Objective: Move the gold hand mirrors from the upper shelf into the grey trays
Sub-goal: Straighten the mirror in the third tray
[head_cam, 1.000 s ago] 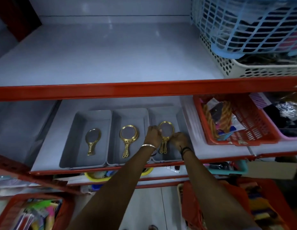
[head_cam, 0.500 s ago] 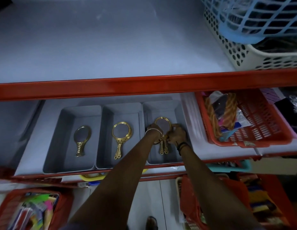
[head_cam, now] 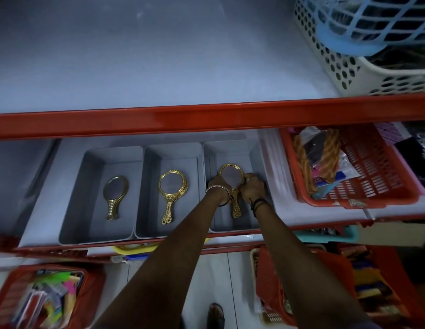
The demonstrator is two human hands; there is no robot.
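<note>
Head view, nearest first: two bare forearms reach up from the bottom edge toward the lower shelf. The left hand (head_cam: 217, 185), with a metal bangle (head_cam: 217, 189) at its wrist, and the right hand (head_cam: 251, 186), with a dark band (head_cam: 259, 202) at its wrist, both close their fingers on the rim of a gold hand mirror (head_cam: 231, 178) from either side, inside the right grey tray (head_cam: 254, 150). Its handle points toward the front edge of the tray. Just beside, the middle grey tray (head_cam: 171, 153) holds a round gold hand mirror (head_cam: 173, 186) lying flat, and the left grey tray (head_cam: 112, 157) holds an oval gold hand mirror (head_cam: 115, 188), also flat. To the right a red basket (head_cam: 372, 167) sits on the same shelf. Farther back, the upper shelf (head_cam: 147, 62) behind its red rail bears a white perforated basket (head_cam: 349, 72) with a blue basket (head_cam: 363, 27) in it.
</note>
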